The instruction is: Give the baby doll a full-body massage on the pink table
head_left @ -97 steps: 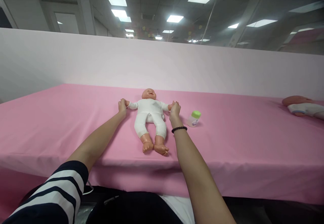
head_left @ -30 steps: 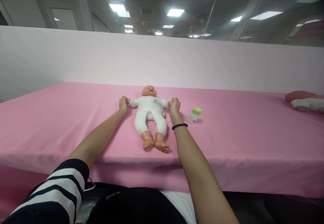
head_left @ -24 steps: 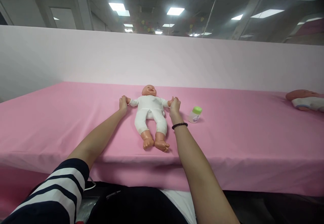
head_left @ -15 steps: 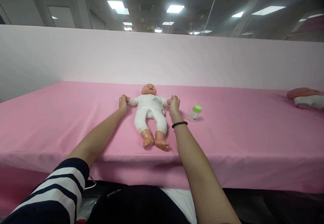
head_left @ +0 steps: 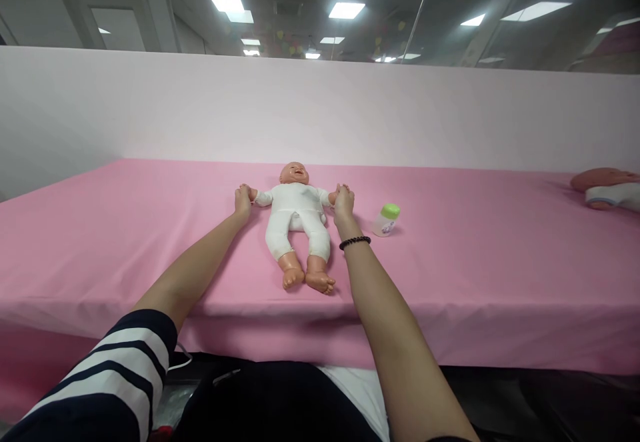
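Note:
A baby doll (head_left: pixel 296 212) with a white cloth body lies on its back, head toward the wall and bare feet toward me. Both its arms are spread out sideways. My left hand (head_left: pixel 243 200) is closed around the doll's hand on the left side. On the other side, my right hand (head_left: pixel 343 202) is closed around the doll's other hand; a dark beaded bracelet circles that wrist. My fingers partly hide both doll hands. Just right of my right hand stands a small clear bottle (head_left: pixel 385 221) with a green cap.
Pink cloth (head_left: pixel 480 242) covers the table, its front edge hanging down near my lap. A second doll (head_left: pixel 607 189) lies at the far right, cut off by the frame. Behind the table rises a white wall (head_left: pixel 320 109) with glass above it.
The view has tilted down very slightly. Both hands keep their hold on the doll's hands, and its pose looks the same.

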A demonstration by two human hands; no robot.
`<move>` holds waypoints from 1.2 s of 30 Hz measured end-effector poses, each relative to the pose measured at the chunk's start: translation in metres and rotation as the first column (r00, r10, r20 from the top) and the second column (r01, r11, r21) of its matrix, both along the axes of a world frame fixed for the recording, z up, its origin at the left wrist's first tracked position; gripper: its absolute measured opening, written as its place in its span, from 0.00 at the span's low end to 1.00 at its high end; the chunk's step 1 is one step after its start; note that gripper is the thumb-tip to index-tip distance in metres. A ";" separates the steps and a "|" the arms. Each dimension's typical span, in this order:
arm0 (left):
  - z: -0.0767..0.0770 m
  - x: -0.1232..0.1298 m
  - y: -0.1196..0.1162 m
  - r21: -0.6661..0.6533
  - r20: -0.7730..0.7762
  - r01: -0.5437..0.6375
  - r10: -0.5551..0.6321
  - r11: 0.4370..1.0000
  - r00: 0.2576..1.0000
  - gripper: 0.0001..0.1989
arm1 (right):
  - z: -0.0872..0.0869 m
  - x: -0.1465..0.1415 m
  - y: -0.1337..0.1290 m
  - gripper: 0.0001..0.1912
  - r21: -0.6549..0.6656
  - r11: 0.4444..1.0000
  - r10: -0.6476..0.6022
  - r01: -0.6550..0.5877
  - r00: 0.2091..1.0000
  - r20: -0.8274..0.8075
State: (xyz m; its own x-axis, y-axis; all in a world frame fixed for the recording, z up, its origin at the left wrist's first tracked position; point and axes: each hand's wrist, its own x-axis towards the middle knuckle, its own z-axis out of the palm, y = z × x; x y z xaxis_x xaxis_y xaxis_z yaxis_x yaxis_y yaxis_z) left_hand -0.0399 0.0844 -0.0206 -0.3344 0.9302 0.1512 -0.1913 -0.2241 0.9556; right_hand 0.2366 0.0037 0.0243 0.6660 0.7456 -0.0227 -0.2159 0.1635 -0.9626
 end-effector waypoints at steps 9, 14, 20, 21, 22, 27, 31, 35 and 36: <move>0.004 0.002 -0.005 -0.030 -0.065 -0.037 0.035 0.999 0.997 0.11 | 0.005 -0.004 -0.006 0.07 -0.012 1.000 -0.005 0.005 1.000 -0.005; 0.003 0.002 -0.004 -0.017 -0.076 -0.043 0.042 0.999 0.996 0.10 | 0.006 -0.004 -0.007 0.06 -0.013 1.000 0.011 -0.011 1.000 0.001; 0.002 0.001 -0.003 -0.032 -0.070 -0.040 0.038 0.999 0.997 0.11 | 0.005 -0.002 -0.004 0.06 -0.015 1.000 0.023 -0.023 1.000 -0.001; 0.002 0.001 -0.002 -0.031 -0.071 -0.041 0.038 0.999 0.997 0.11 | 0.004 -0.002 -0.004 0.06 -0.011 1.000 0.026 -0.026 1.000 -0.001; 0.002 0.001 -0.002 -0.030 -0.071 -0.041 0.038 0.999 0.997 0.11 | 0.004 -0.002 -0.004 0.06 -0.007 1.000 0.028 -0.028 1.000 0.000; 0.003 0.002 -0.003 -0.026 -0.060 -0.038 0.036 0.999 0.998 0.10 | 0.006 -0.004 -0.006 0.05 -0.004 1.000 0.023 -0.023 1.000 -0.002; 0.002 0.002 -0.003 -0.020 -0.049 -0.044 0.043 0.999 0.998 0.10 | 0.006 -0.005 -0.006 0.06 -0.005 1.000 0.015 -0.015 1.000 -0.005; 0.002 0.002 -0.003 -0.041 -0.051 -0.044 0.042 0.998 0.998 0.11 | 0.003 -0.002 -0.002 0.08 0.011 0.999 0.031 -0.031 0.999 0.012; 0.002 0.002 -0.003 -0.043 -0.052 -0.048 0.046 0.998 0.998 0.11 | 0.003 -0.002 -0.002 0.08 0.013 0.999 0.036 -0.036 0.999 0.016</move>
State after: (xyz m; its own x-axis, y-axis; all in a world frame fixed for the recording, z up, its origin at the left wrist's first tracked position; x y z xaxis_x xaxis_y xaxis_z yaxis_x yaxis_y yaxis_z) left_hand -0.0379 0.0811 -0.0186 -0.3707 0.9199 0.1277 -0.1328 -0.1886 0.9730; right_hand 0.2349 0.0019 0.0269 0.6390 0.7692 -0.0025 -0.2064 0.1683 -0.9639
